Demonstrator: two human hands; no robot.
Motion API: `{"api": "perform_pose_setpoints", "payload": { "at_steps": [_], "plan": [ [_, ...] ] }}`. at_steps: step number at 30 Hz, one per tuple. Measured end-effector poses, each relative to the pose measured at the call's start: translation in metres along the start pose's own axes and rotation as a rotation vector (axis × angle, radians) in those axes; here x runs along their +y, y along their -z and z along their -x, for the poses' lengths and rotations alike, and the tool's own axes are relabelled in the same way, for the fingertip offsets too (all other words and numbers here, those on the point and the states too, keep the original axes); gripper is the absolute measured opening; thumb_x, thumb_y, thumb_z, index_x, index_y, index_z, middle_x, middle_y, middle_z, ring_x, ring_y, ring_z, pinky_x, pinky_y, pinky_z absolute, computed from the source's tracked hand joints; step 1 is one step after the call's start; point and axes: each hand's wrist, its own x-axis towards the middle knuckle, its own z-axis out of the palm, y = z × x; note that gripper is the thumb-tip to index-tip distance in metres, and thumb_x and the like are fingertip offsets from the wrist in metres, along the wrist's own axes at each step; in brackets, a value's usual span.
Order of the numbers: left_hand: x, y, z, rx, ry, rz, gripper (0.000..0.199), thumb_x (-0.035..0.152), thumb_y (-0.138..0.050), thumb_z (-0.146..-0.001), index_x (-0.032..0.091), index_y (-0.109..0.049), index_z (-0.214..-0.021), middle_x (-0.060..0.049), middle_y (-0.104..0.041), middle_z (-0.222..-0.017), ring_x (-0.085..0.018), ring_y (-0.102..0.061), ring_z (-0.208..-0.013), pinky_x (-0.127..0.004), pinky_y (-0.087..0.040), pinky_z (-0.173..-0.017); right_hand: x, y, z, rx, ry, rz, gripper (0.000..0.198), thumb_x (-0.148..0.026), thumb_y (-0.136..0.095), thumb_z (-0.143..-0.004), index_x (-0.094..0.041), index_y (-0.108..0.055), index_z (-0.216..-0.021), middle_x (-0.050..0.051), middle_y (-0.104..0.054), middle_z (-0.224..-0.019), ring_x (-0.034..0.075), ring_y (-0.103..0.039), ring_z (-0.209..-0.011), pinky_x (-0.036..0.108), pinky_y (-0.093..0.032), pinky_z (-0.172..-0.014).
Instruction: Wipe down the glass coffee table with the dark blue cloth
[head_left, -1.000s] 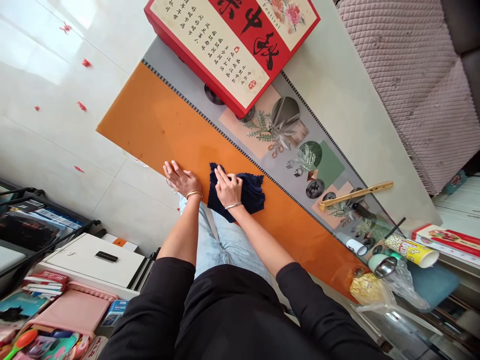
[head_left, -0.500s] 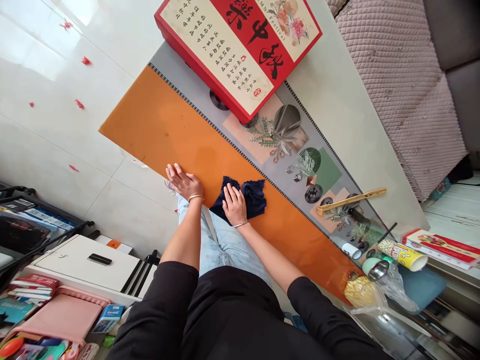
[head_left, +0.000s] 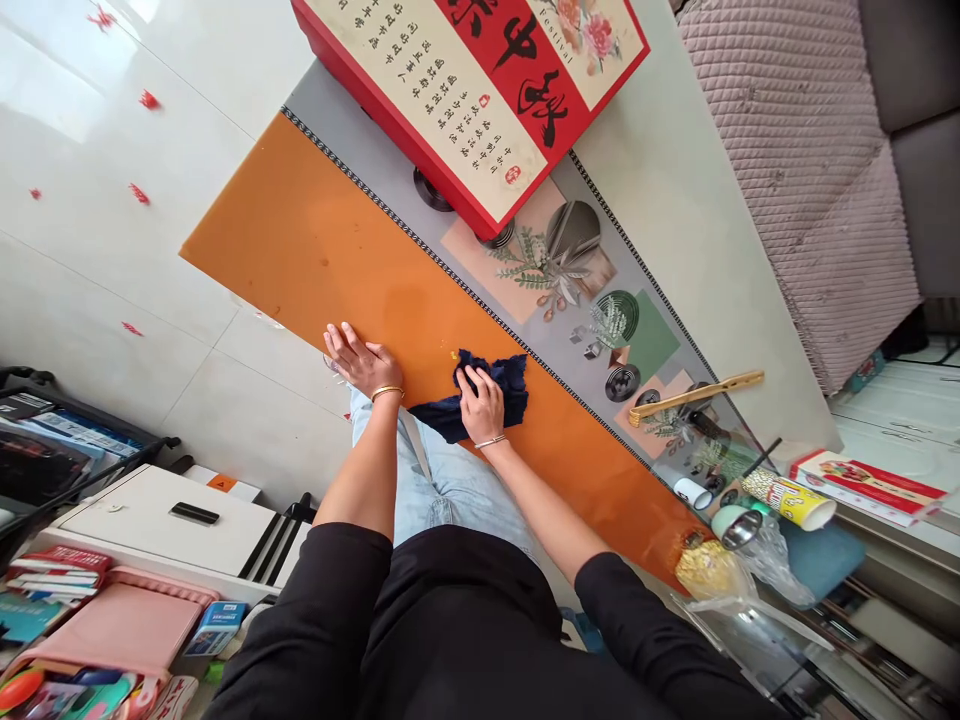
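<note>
A dark navy cloth [head_left: 511, 385] lies bunched on the orange part of the table [head_left: 300, 240], one corner spreading toward the near edge. My right hand [head_left: 482, 402] presses on it with the fingers bent into the fabric. Just beyond the cloth are small yellowish crumbs [head_left: 454, 355] on the orange surface. My left hand [head_left: 362, 362] rests palm down at the table's near edge, fingers stretched out, holding nothing.
A large red and cream gift box [head_left: 465, 110] stands on the patterned runner [head_left: 570, 300]. To the right are a wooden back scratcher [head_left: 697, 395], a white cup [head_left: 693, 493], a popcorn tub [head_left: 795, 503] and a plastic bag [head_left: 780, 565]. A white cabinet [head_left: 165, 520] stands at left.
My right hand has shifted slightly right, and its fingers have curled into the cloth, which is more crumpled. Crumbs now show more plainly beside it. My left hand stays on the edge.
</note>
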Motion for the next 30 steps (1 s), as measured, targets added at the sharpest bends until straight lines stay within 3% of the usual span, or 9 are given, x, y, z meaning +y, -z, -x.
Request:
{"api": "perform_pose_setpoints", "payload": {
  "at_steps": [2,5,10,14,20,26,30],
  "plan": [
    [0.001,0.001,0.0,-0.028,0.019,0.023,0.062,0.016,-0.036,-0.092,0.012,-0.033,-0.153,-0.015,-0.023,-0.165,-0.023,-0.005,-0.156,-0.046,-0.011,-0.127,0.008,0.005,0.013,0.016,-0.043,0.031,0.051,-0.022,-0.044,-0.098,-0.036,-0.051,-0.146,0.008,-0.052,-0.143,0.029,-0.045,-0.132,0.048,-0.039,-0.11],
    [0.001,0.001,-0.001,-0.044,0.034,0.032,0.062,0.016,-0.037,-0.091,0.012,-0.033,-0.153,-0.015,-0.023,-0.165,-0.024,-0.004,-0.156,-0.047,-0.009,-0.127,0.011,0.007,0.008,0.036,-0.09,0.068,0.051,-0.036,-0.051,-0.096,-0.034,-0.05,-0.147,0.012,-0.052,-0.132,0.032,-0.048,-0.118,0.049,-0.042,-0.102],
    [-0.001,0.0,-0.001,-0.004,0.003,-0.011,0.061,0.016,-0.036,-0.091,0.011,-0.036,-0.152,-0.015,-0.026,-0.164,-0.023,-0.007,-0.156,-0.045,-0.011,-0.127,0.012,-0.007,-0.011,0.015,-0.039,0.124,0.052,-0.045,-0.047,-0.099,-0.03,-0.049,-0.148,0.009,-0.056,-0.099,0.025,-0.049,-0.092,0.039,-0.042,-0.084],
    [-0.002,-0.001,-0.001,-0.009,0.001,-0.014,0.061,0.016,-0.037,-0.091,0.01,-0.036,-0.152,-0.015,-0.026,-0.164,-0.023,-0.007,-0.156,-0.044,-0.01,-0.127,0.017,-0.015,-0.013,0.032,-0.046,0.161,0.057,-0.048,-0.043,-0.101,-0.022,-0.044,-0.152,0.009,-0.056,-0.097,0.023,-0.048,-0.09,0.035,-0.037,-0.08],
    [-0.002,-0.001,-0.002,-0.031,0.013,0.012,0.063,0.016,-0.038,-0.09,0.01,-0.035,-0.152,-0.016,-0.024,-0.164,-0.023,-0.005,-0.156,-0.044,-0.007,-0.128,0.02,-0.019,-0.023,-0.035,-0.023,0.19,0.049,-0.036,-0.031,-0.106,-0.021,-0.044,-0.152,0.007,-0.055,-0.088,0.021,-0.048,-0.087,0.033,-0.031,-0.076],
    [0.0,0.001,-0.002,-0.047,0.028,0.033,0.063,0.016,-0.038,-0.09,0.011,-0.034,-0.153,-0.016,-0.023,-0.165,-0.023,-0.004,-0.156,-0.046,-0.005,-0.127,0.018,-0.011,-0.006,-0.147,0.133,0.184,0.048,-0.026,-0.03,-0.107,-0.02,-0.043,-0.153,0.004,-0.055,-0.074,0.018,-0.048,-0.077,0.031,-0.032,-0.073],
    [0.001,0.002,-0.002,-0.043,0.028,0.03,0.063,0.016,-0.038,-0.09,0.011,-0.034,-0.153,-0.016,-0.022,-0.165,-0.023,-0.004,-0.156,-0.045,-0.006,-0.128,0.006,-0.01,-0.016,-0.155,0.104,0.194,0.049,-0.023,-0.032,-0.106,-0.02,-0.04,-0.154,0.005,-0.061,-0.078,0.018,-0.05,-0.081,0.03,-0.035,-0.076]
  ]
}}
